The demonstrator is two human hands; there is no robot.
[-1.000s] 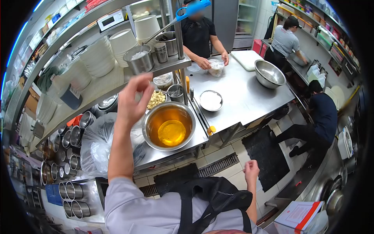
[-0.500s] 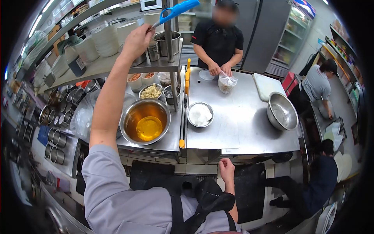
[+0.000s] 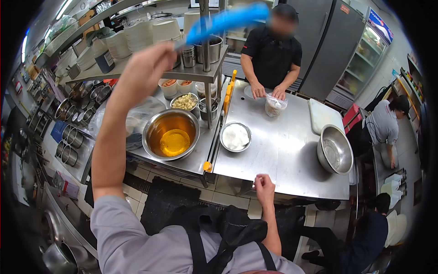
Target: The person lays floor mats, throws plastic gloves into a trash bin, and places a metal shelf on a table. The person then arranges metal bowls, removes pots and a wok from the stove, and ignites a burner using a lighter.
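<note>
My left hand (image 3: 153, 64) is raised in front of the shelf and pinches the thin metal end of a blue long-nosed lighter (image 3: 228, 20), which is blurred and points up to the right. Below it, a steel bowl (image 3: 150, 128) holds clear yellow liquid. My right hand (image 3: 264, 185) is closed, fingers curled, by the front edge of the steel table (image 3: 273, 155); nothing shows in it. A small steel bowl of white stuff (image 3: 236, 136) stands on that table, and behind the large bowl is a bowl of pale chunks (image 3: 185, 102).
A co-worker (image 3: 273, 55) across the table handles a clear bag over a tub (image 3: 276, 106). A large steel bowl (image 3: 335, 150) and a white cutting board (image 3: 326, 116) lie to the right. The metal shelf (image 3: 196, 72) carries stacked containers. Two people work at far right.
My left hand has moved down and left with the lighter, and it looks larger. My right hand has come up slightly towards the table edge. The whole view has shifted and tilted.
</note>
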